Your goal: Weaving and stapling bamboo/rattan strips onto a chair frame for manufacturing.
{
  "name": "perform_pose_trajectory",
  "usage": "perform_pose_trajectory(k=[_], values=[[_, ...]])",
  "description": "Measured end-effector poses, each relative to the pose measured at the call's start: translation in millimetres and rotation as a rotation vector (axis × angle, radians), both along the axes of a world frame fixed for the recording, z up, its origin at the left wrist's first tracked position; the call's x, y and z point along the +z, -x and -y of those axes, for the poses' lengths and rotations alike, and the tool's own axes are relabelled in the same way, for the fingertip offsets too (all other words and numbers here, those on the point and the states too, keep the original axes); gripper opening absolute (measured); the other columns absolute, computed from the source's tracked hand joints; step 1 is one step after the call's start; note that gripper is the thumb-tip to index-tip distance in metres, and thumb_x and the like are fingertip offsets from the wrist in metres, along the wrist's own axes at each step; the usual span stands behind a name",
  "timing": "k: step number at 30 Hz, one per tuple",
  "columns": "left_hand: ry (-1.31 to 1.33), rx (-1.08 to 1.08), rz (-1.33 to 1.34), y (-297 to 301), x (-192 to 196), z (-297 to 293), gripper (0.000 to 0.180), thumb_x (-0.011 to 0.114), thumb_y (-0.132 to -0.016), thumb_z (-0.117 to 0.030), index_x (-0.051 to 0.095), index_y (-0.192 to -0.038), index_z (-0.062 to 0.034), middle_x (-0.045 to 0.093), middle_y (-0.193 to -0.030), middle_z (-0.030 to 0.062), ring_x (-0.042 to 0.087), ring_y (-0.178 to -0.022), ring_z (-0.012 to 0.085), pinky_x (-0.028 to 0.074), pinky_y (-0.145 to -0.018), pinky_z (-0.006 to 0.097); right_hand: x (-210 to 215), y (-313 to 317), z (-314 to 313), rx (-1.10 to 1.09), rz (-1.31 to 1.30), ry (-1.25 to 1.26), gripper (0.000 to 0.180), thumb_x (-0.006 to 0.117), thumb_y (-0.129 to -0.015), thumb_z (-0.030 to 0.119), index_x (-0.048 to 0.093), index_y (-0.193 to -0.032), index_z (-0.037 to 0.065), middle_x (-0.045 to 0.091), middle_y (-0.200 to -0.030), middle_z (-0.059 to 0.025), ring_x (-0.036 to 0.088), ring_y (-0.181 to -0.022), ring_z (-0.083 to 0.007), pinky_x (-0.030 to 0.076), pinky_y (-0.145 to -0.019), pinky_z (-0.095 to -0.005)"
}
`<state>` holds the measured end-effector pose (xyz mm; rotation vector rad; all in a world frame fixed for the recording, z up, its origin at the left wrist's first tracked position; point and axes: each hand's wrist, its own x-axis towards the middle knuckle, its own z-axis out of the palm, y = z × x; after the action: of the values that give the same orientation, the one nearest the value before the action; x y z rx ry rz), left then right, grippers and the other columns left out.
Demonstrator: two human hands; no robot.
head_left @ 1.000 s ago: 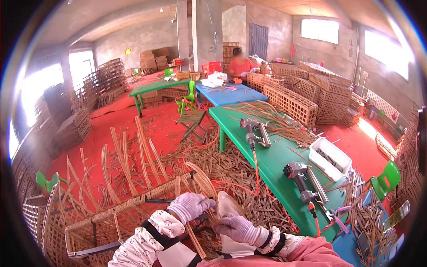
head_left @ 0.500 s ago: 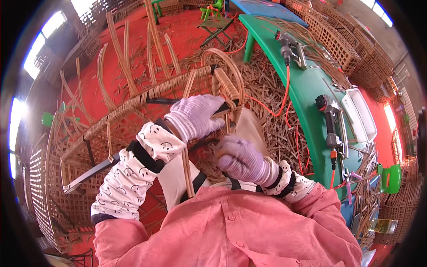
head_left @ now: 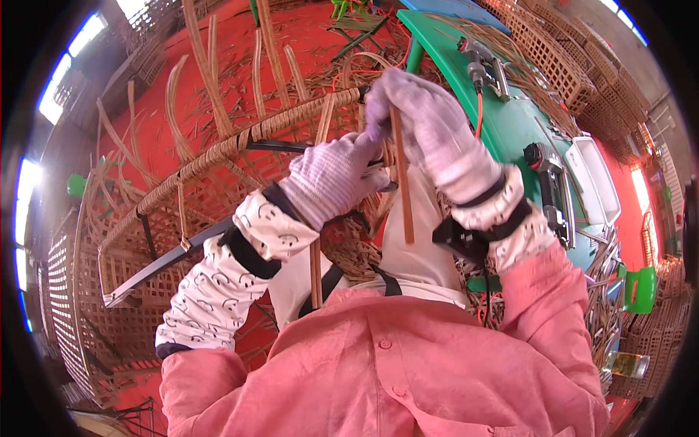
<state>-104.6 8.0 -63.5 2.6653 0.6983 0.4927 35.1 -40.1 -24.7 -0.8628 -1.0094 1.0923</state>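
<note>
A half-woven basket frame (head_left: 211, 151), its dark bars partly wound with tan rattan, lies across my lap and to the left. My left hand (head_left: 331, 178), in a pale lilac knit glove, is closed around the frame near its right-hand corner. Just above and right of it, my right hand (head_left: 429, 127), gloved alike, is closed on a flat brown rattan strip (head_left: 405, 197). The strip's lower end dangles over my right thigh. My right hand hides much of that corner. Several loose rattan stakes (head_left: 207, 73) stick up beyond the wound rim.
A green table (head_left: 510, 153) at right holds a pneumatic stapler (head_left: 547, 186), another air tool (head_left: 480, 65) with an orange hose, and a white tray (head_left: 597, 182). Rattan scraps cover parts of the red floor (head_left: 226, 40). Stacked woven baskets (head_left: 539, 54) stand behind.
My right hand has moved up and away from my body, to the frame's corner, and the brown strip now hangs from it. My left hand stays on the frame, slightly shifted.
</note>
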Motion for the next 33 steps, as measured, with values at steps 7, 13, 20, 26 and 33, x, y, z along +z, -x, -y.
perform_pose_trajectory(k=[7, 13, 20, 26, 33], values=[[-0.091, -0.11, -0.053, -1, -1, -1, 0.036, 0.058, -0.079, -0.028, 0.052, -0.107, -0.006, 0.055, -0.1, 0.0155, 0.059, -0.08, 0.0345, 0.049, -0.066, 0.041, -11, -11, -51, 0.078, -0.121, 0.397, 0.023, 0.053, -0.087, 0.021, 0.055, -0.078, 0.001, 0.056, -0.073, -0.0082, 0.059, -0.069, -0.0219, 0.054, -0.068, -0.0345], [-0.003, -0.073, 0.013, -14, -1, -9, 0.035, 0.063, -0.076, -0.028, 0.057, -0.1, -0.0034, 0.058, -0.096, 0.0169, 0.059, -0.081, 0.033, 0.048, -0.07, 0.039, 5, -12, -48, 0.032, 0.484, 0.463, 0.027, 0.054, -0.087, 0.026, 0.058, -0.088, -0.001, 0.059, -0.081, -0.009, 0.061, -0.073, -0.0193, 0.054, -0.059, -0.0293], [0.205, 0.082, 0.037, -18, 14, -8, 0.028, 0.067, -0.072, -0.029, 0.066, -0.088, -0.0062, 0.062, -0.084, 0.0111, 0.06, -0.081, 0.0267, 0.047, -0.073, 0.033, 10, -45, 22, -0.508, 0.72, -0.264, 0.034, 0.058, -0.083, 0.034, 0.062, -0.082, 0.001, 0.058, -0.066, -0.0042, 0.055, -0.056, -0.0107, 0.044, -0.053, -0.0245], [0.003, 0.029, 0.102, -24, 4, -11, 0.026, 0.065, -0.075, -0.029, 0.067, -0.09, -0.0077, 0.063, -0.083, 0.009, 0.06, -0.083, 0.0237, 0.047, -0.073, 0.033, -61, -36, 74, -0.122, 0.393, 0.409, 0.031, 0.061, -0.083, 0.023, 0.057, -0.101, -0.001, 0.056, -0.069, -0.0019, 0.052, -0.053, -0.007, 0.045, -0.044, -0.0208], [0.324, -0.482, 0.054, -30, -4, -46, 0.026, 0.059, -0.079, -0.02, 0.063, -0.099, -0.0041, 0.065, -0.093, 0.0112, 0.062, -0.088, 0.0244, 0.048, -0.078, 0.03, -89, -8, 71, -0.014, 0.194, 0.313, 0.052, 0.059, -0.085, 0.021, 0.037, -0.129, 0.002, 0.056, -0.083, -0.0017, 0.049, -0.055, -0.0049, 0.043, -0.047, -0.0186]])
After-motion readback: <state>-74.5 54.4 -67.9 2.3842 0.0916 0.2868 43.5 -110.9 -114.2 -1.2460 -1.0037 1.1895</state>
